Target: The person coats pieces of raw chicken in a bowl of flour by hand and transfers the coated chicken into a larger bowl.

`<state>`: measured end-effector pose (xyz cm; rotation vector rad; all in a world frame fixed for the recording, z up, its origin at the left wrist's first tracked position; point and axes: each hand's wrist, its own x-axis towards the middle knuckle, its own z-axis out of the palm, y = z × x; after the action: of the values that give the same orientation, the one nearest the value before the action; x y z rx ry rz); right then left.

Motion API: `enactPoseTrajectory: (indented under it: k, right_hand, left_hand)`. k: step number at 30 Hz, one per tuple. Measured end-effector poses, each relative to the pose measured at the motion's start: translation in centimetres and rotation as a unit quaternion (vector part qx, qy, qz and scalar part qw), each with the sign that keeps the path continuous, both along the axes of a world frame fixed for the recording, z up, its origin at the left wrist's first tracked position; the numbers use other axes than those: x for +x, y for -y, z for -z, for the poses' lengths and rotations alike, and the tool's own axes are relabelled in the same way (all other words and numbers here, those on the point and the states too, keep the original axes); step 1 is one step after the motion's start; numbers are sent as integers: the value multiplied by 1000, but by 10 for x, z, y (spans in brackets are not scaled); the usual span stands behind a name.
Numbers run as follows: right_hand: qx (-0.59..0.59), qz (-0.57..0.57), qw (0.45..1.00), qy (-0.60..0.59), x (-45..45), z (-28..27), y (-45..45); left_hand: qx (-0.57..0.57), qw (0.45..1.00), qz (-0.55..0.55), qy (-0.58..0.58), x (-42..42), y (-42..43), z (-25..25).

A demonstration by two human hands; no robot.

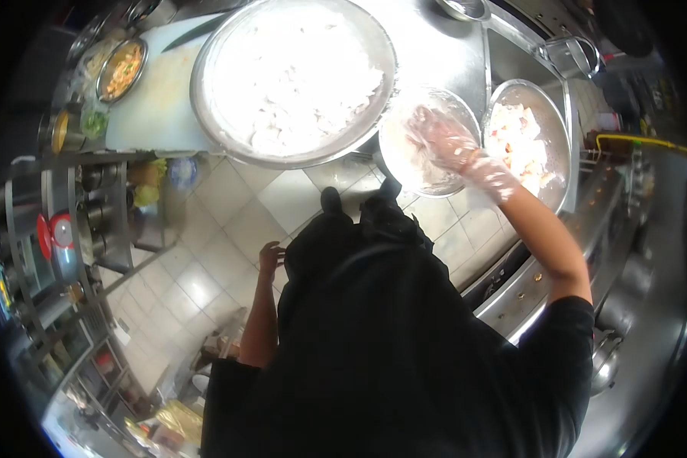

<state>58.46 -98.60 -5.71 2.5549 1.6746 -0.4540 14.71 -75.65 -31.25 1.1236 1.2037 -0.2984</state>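
My right hand (446, 137), in a clear plastic glove, reaches down into a round bowl (385, 156) holding pale, floury material. Its fingers are blurred by glove and glare, so whether they grip anything does not show. Left of it stands a large round metal pan (206, 126) full of white-coated pieces. On the right, a metal bowl (561, 153) holds pale and pinkish chunks (515, 137), perhaps raw meat. My left hand (271, 258), bare, hangs low beside my body over the floor, its fingers loosely apart and holding nothing.
A cutting board (149, 126) with a dark-bladed knife (195, 32) lies left of the pan. Beyond are a small bowl of orange food (122, 70) and green herbs (95, 124). A sink edge (496, 57) borders the right side; shelves (49, 198) line the left.
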Motion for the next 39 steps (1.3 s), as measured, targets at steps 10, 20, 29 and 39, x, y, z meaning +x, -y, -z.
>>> enactPoseTrajectory:
  k: [10, 20, 29, 39]
  right_hand:
    - [-3, 24, 1000, -18, -23, 20, -15]
    - [37, -70, 996, -30, -5, -9, 11]
    - [7, 151, 979, -139, -2, 37, 7]
    - [60, 3, 998, -20, -19, 20, -15]
  left_hand:
    - [-8, 999, 37, -23, -2, 10, 12]
    - [-26, 999, -13, 14, 9, -4, 2]
    - [-32, 999, 11, -32, -2, 6, 11]
    - [-3, 999, -1, -36, 5, -2, 9]
